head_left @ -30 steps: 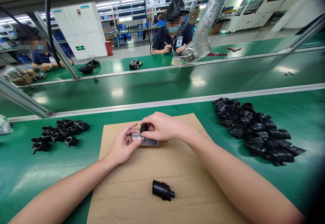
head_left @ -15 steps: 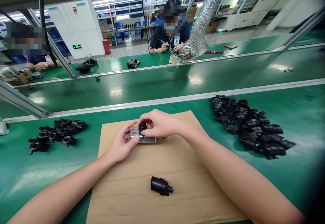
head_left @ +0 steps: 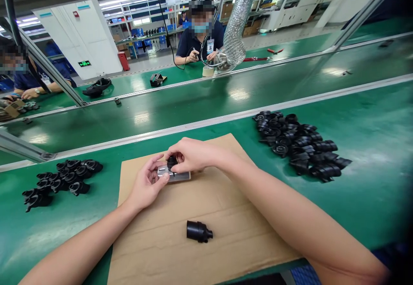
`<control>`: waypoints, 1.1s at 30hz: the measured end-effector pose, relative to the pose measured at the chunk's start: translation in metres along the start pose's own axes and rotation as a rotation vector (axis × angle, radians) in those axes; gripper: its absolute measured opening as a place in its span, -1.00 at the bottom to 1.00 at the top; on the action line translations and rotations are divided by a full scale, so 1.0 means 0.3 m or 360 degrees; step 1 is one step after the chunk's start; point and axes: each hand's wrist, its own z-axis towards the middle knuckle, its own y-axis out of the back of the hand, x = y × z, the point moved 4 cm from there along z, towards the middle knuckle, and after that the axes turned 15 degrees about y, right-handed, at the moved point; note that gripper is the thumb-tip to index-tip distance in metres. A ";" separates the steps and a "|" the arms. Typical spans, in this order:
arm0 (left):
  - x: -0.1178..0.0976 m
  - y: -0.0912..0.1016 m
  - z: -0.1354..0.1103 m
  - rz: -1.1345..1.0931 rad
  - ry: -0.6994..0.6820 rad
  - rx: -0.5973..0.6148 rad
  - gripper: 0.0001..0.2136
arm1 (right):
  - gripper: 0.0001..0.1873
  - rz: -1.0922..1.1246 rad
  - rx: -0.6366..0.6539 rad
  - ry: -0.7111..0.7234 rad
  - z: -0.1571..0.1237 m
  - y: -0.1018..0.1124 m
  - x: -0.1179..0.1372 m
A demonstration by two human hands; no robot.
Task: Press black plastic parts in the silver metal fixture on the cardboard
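Observation:
My left hand (head_left: 149, 181) is closed on the left end of a flat silver metal block (head_left: 180, 176), thumb pressed on its near edge. On top of the block sits a small black plastic part (head_left: 172, 162), gripped between the thumb and fingers of my right hand (head_left: 185, 156). The underside of that part is hidden. Both hands rest over the far half of a brown cardboard sheet (head_left: 155, 242). Nearer to me on the cardboard, a black cylindrical plastic housing (head_left: 197, 231) lies on its side, its narrow end to the right.
Black plastic fittings (head_left: 64, 177) lie in a group at left; a larger pile of black housings (head_left: 297, 143) lies at right. Beyond a pale rail (head_left: 206, 123) runs a green surface. Across it a masked co-worker (head_left: 201, 39) sits beside a foil duct (head_left: 237, 26); another person sits far left.
The whole view has shifted and tilted slightly, so the bench things appear further left. Both hands keep their hold on the metal block and the small black part.

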 end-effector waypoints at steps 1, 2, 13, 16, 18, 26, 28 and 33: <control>0.000 -0.001 -0.002 0.0011 -0.0002 -0.0003 -0.26 | -0.70 -0.0023 0.0008 0.0023 0.001 -0.004 0.006; 0.001 -0.003 -0.004 0.0023 -0.0007 -0.0004 -0.25 | -0.69 -0.0059 0.0014 0.0034 0.002 -0.007 0.012; 0.043 -0.015 -0.006 0.0353 -0.0133 -0.0088 -0.22 | 0.00 -0.0364 0.0644 -0.0799 -0.135 0.046 -0.061; 0.050 -0.014 -0.005 0.0383 -0.0140 -0.0074 -0.26 | -0.26 -0.0371 0.0701 -0.0881 -0.137 0.034 -0.104; 0.051 -0.013 -0.003 0.0386 -0.0138 -0.0074 -0.28 | -0.38 -0.0396 0.0631 -0.0836 -0.130 0.044 -0.126; 0.036 -0.026 -0.003 0.0294 -0.0180 0.0049 -0.19 | -0.46 -0.0211 0.0138 -0.0267 -0.109 0.131 -0.009; 0.030 -0.031 -0.007 0.0275 -0.0209 0.0083 -0.21 | -0.49 -0.0174 0.0106 -0.0103 -0.086 0.104 0.052; 0.025 -0.034 -0.010 0.0252 -0.0231 0.0084 -0.21 | -0.54 -0.0322 0.0174 -0.0042 -0.042 0.028 0.115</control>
